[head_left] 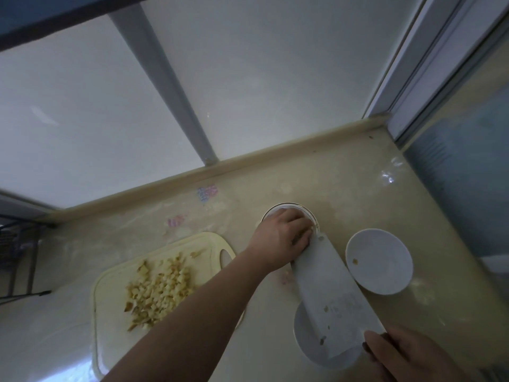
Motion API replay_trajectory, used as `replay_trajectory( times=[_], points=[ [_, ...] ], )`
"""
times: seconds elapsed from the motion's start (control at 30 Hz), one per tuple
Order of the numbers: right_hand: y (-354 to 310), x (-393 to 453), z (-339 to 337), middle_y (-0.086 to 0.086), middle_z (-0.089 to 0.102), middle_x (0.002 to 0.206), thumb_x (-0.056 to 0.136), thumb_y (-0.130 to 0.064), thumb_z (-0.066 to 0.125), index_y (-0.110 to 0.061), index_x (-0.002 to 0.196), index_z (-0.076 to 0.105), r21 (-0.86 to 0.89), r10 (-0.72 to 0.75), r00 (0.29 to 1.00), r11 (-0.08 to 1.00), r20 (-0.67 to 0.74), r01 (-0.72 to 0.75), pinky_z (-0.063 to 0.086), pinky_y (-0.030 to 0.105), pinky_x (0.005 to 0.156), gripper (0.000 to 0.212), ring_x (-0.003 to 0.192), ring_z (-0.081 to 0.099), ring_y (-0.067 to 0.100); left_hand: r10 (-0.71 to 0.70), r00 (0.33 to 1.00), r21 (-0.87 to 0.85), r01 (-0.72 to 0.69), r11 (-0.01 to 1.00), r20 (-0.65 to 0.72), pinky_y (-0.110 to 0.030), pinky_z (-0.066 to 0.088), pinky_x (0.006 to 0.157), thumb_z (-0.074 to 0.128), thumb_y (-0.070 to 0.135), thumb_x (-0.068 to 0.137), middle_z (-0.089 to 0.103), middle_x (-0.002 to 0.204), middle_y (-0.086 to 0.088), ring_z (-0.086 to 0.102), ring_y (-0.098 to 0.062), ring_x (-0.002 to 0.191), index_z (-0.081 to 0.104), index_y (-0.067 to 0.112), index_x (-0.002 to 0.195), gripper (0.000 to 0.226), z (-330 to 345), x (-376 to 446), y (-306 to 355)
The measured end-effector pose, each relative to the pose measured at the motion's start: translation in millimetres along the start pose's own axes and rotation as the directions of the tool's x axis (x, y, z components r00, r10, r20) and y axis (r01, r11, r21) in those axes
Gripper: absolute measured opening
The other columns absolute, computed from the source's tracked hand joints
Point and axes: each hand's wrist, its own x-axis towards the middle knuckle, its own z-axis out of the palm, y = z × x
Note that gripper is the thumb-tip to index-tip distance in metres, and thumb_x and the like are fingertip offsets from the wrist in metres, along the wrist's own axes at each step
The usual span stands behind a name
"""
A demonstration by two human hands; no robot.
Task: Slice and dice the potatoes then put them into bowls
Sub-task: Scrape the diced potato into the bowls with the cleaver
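Observation:
My left hand (283, 235) reaches over a glass-rimmed bowl (278, 207) at the back of the counter. Its fingers rest on the far end of a wide cleaver blade (330, 288), where a few potato bits show. My right hand (407, 354) grips the cleaver's handle at the bottom right and holds the blade flat above the counter. A pile of diced potato (157, 290) lies on the cream cutting board (110, 340) to the left. One white bowl (380, 263) stands right of the blade with a single bit inside. Another white bowl (311, 346) sits partly under the blade.
The beige counter (344, 175) ends at a raised lip against a white wall behind. A window frame and glass (454, 166) border it on the right. A dark wire rack (16, 244) stands at the far left.

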Motion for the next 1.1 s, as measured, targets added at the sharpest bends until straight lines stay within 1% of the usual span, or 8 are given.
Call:
replay_trajectory(
  times=[0.2,0.4,0.47,0.53,0.67,0.77,0.9,1.1],
  points=[
    [7,0,-11,0.0,0.068,0.055,0.089,-0.018,0.064,-0.014,0.063,0.067,-0.027,0.012,0.999,1.0,-0.031,-0.013,0.041,0.011,0.049,0.027,0.044,0.057,-0.001,0.015,0.996,0.001,-0.015,1.0,-0.09,-0.035,0.051,0.088,0.063,0.015,0.093,0.069,0.107,-0.008,0.063,-0.031,0.097,0.073,0.009,0.11,0.021,6,-1,-2],
    [7,-3,-11,0.012,0.061,0.048,0.092,-0.02,0.062,-0.012,0.058,0.067,0.1,-0.002,1.0,0.995,-0.025,0.005,0.042,0.03,0.057,0.035,0.043,0.054,0.019,-0.121,0.972,-0.121,0.098,0.988,-0.201,-0.034,0.048,0.09,0.049,0.023,0.1,0.072,0.108,-0.01,0.058,-0.022,0.103,0.071,0.003,0.117,0.034,4,6,9],
    [7,-2,-12,0.016,0.06,0.047,0.093,-0.019,0.059,-0.014,0.058,0.064,0.088,-0.032,0.999,0.996,-0.009,0.032,0.038,0.026,0.052,0.036,0.042,0.052,0.02,-0.218,0.952,-0.212,0.172,0.962,-0.217,-0.031,0.047,0.092,0.048,0.027,0.102,0.072,0.109,-0.009,0.058,-0.019,0.106,0.071,0.005,0.118,0.036,0,10,16],
    [6,-3,-14,0.016,0.06,0.047,0.094,-0.019,0.057,-0.018,0.058,0.065,0.082,-0.061,0.998,0.995,-0.013,0.062,0.037,0.025,0.047,0.037,0.041,0.052,0.02,-0.351,0.908,-0.349,0.26,0.9,-0.23,-0.03,0.049,0.092,0.048,0.03,0.103,0.071,0.108,-0.004,0.062,-0.017,0.105,0.071,0.009,0.12,0.035,-3,13,23],
    [8,-3,-18,0.014,0.061,0.047,0.094,-0.022,0.057,-0.025,0.057,0.066,0.071,-0.095,0.995,0.993,-0.034,0.097,0.039,0.026,0.049,0.038,0.04,0.052,0.017,-0.632,0.736,-0.731,0.29,0.618,-0.242,-0.03,0.054,0.086,0.041,0.038,0.103,0.069,0.092,0.002,0.066,-0.012,0.092,0.068,0.023,0.109,0.032,-12,19,31],
    [10,-2,-18,0.013,0.059,0.045,0.094,-0.024,0.056,-0.037,0.063,0.068,0.092,-0.123,0.992,0.988,-0.021,0.124,0.039,0.027,0.052,0.035,0.04,0.052,0.019,-0.689,0.682,-0.798,0.262,0.542,-0.244,-0.033,0.055,0.086,0.04,0.036,0.103,0.069,0.091,-0.003,0.067,-0.016,0.091,0.067,0.02,0.109,0.031,-19,18,31],
    [13,4,-21,0.019,0.056,0.046,0.097,-0.02,0.053,-0.011,0.072,0.065,0.107,-0.138,0.99,0.985,0.01,0.136,0.036,0.024,0.041,0.029,0.036,0.049,0.026,-0.629,0.725,-0.725,0.269,0.634,-0.28,-0.033,0.055,0.09,0.045,0.041,0.1,0.071,0.095,0.005,0.068,-0.013,0.097,0.066,0.028,0.11,0.026,-32,3,29],
    [9,9,-25,0.018,0.05,0.044,0.099,-0.022,0.049,-0.018,0.066,0.063,0.157,-0.171,0.985,0.973,0.007,0.168,0.035,0.026,0.04,0.035,0.035,0.045,0.028,-0.426,0.792,-0.306,0.314,0.899,-0.437,-0.021,0.049,0.082,0.058,0.022,0.096,0.065,0.098,0.004,0.06,-0.005,0.091,0.068,0.014,0.101,0.013,-30,-66,24]
  ],
)
